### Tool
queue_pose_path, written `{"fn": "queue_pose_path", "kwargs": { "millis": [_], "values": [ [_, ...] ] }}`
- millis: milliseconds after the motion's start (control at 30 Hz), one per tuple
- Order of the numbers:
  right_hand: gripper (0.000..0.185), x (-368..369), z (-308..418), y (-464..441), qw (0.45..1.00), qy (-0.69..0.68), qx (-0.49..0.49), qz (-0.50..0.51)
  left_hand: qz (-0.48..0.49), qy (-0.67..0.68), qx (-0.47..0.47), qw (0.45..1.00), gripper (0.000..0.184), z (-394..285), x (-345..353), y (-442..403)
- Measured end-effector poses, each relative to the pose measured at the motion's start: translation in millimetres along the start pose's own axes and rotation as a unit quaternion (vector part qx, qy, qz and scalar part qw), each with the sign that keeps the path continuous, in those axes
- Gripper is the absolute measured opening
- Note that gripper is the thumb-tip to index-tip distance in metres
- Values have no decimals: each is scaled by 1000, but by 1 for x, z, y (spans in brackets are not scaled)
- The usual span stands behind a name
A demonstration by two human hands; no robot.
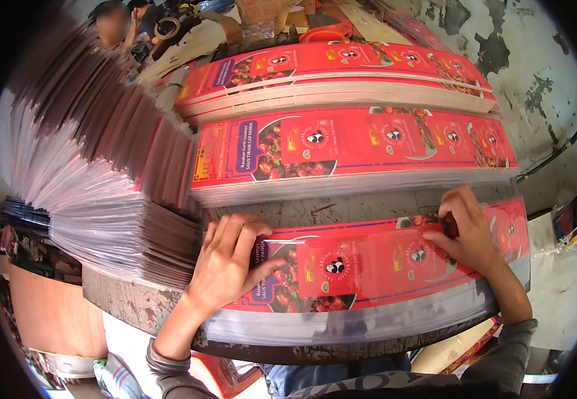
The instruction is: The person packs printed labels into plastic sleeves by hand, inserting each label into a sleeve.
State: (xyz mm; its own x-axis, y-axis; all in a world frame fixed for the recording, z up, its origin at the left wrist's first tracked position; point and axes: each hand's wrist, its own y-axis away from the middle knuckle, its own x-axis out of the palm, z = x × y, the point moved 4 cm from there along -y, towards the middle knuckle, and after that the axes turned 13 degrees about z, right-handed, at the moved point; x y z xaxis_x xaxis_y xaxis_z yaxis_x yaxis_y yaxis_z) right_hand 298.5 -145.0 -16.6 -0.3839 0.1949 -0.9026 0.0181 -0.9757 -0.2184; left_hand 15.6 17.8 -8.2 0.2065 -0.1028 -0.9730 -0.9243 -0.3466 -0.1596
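The front stack of red sheets (378, 269) lies along the worktop's near edge (294, 214). The left hand (225, 259) spreads wide on it; the right hand (466, 234) curls loosely, pinching or not I can't tell. Uneven pressure could skid the glossy plastic (368, 327) off.

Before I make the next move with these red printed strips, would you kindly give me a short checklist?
1. Left hand at front stack, towards its left end: ok.
2. Right hand at the same stack, further right: ok.
3. Front stack's printed side facing up: ok.
4. Bare table showing between front stack and middle stack: ok.
5. Plastic pile on the left squared up: not ok, fanned out.
6. Right hand gripping just one layer: cannot tell.
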Motion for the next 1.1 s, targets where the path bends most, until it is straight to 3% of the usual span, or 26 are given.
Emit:
{"fn": "queue_pose_path", "kwargs": {
  "millis": [167, 1100],
  "values": [
    [29, -1, 4, -2, 1000, -21, -9, -4, -15, 54, -1, 998, 28, 7, 3, -2],
    [21, -1, 1, -4, 999, 6, -38, 6, -46, 51, -7, 998, 18, 5, 4, -1]
  ]
}}
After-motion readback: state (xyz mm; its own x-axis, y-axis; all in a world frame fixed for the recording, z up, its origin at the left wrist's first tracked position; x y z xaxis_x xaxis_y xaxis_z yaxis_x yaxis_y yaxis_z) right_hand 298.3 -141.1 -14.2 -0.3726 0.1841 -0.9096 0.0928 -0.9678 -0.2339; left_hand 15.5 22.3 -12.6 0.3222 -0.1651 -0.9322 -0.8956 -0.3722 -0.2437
